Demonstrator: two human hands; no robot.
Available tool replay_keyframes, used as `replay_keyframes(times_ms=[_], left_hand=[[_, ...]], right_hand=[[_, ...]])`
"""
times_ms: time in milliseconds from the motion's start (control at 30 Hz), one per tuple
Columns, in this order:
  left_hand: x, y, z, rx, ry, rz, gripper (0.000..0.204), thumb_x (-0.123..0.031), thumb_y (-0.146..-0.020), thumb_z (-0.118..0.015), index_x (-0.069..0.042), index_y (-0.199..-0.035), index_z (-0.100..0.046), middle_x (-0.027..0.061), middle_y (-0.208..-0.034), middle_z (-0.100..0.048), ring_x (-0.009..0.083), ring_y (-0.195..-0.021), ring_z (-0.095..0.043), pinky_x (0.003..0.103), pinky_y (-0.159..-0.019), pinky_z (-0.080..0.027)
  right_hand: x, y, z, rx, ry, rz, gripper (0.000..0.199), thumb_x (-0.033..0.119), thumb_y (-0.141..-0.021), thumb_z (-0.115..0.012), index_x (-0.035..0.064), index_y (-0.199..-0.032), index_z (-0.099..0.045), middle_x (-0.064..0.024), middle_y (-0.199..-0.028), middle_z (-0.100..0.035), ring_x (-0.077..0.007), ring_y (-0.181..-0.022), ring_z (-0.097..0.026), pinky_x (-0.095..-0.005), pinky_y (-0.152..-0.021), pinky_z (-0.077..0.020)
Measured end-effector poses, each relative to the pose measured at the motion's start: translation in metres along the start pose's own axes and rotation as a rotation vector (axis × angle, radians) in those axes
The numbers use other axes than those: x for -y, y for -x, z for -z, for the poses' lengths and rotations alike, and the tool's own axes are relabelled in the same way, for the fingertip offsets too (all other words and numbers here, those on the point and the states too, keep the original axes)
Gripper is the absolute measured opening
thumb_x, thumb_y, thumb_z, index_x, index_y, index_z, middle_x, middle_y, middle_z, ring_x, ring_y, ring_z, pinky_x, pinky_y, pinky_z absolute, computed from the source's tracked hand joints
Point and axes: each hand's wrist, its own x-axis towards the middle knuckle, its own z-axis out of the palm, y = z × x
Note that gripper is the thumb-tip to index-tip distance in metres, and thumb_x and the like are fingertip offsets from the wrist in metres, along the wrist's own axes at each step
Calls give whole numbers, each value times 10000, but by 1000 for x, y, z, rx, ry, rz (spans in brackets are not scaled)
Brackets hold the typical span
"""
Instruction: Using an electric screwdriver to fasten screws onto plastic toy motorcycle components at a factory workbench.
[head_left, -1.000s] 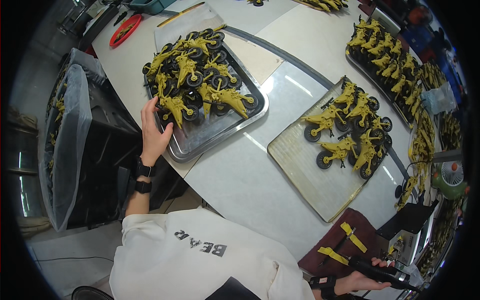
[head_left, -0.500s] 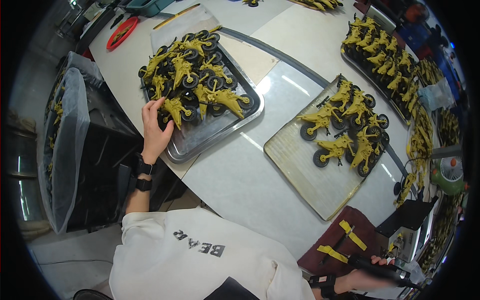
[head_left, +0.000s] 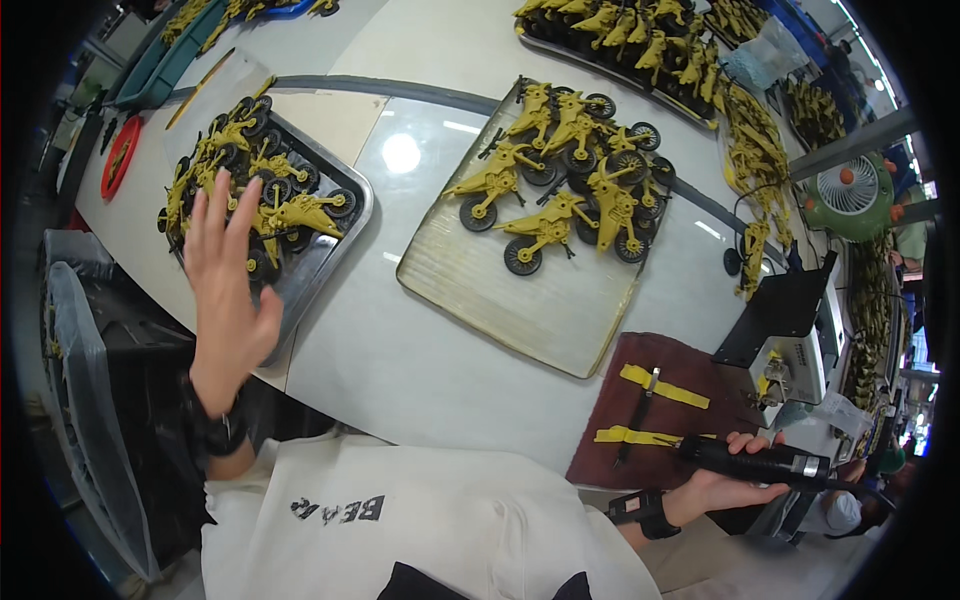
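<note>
My left hand [head_left: 225,290] is raised with fingers spread, empty, hovering over the near edge of a metal tray [head_left: 335,250] piled with several yellow toy motorcycles [head_left: 260,195]. My right hand [head_left: 725,480] grips a black electric screwdriver [head_left: 755,463] at the lower right, beside a dark red mat [head_left: 640,415] with yellow tape strips. A clear tray [head_left: 500,300] in the middle of the white table holds several more yellow motorcycles [head_left: 565,175] with black wheels.
A small machine with a black bracket [head_left: 785,340] stands right of the mat. More trays of yellow parts [head_left: 640,45] line the far side. A green fan [head_left: 850,195] sits at right. A dark bin with a clear bag [head_left: 85,400] stands at left.
My left hand has lifted off the metal tray's near edge and opened wide. The view has shifted, so the trays sit further left. My right hand keeps hold of the screwdriver.
</note>
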Motion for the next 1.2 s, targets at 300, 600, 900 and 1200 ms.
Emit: replay_keyframes(times_ms=[300,600,900,1200], left_hand=[[102,40,-61,130,-161,87,695,18,-654,-624,-134,-1299,-415,96,-1486,-229,359,-1359,-198,573,-1069,-140],[-22,13,-28,-315,413,-242,475,-122,-767,-644,-44,-1210,-493,193,-1320,-411,354,-1203,-418,417,-993,-336],[-143,-78,-132,91,450,-434,565,-80,-729,-660,-42,-1250,-445,207,-1185,-478,398,-1038,-514,412,-848,-453],[-157,-76,-124,287,646,-234,593,-20,-764,-567,-69,-1336,-422,90,-1149,-494,62,-617,-384,204,-552,-365]], right_hand=[[13,-8,32,-133,60,140,701,615,-885,-347,-32,-1134,-454,-84,-665,-510,-164,-508,-464,-280,-504,-402],[7,-3,27,-118,35,134,722,641,-865,-360,-14,-1160,-435,-79,-668,-513,-166,-512,-469,-288,-516,-401],[33,-1,31,44,-97,379,824,679,-859,-246,-51,-1208,-402,-103,-651,-530,-204,-451,-481,-338,-483,-410],[3,-23,33,-80,180,329,775,641,-836,-435,-32,-1217,-384,-119,-740,-552,-216,-568,-538,-329,-541,-465]])
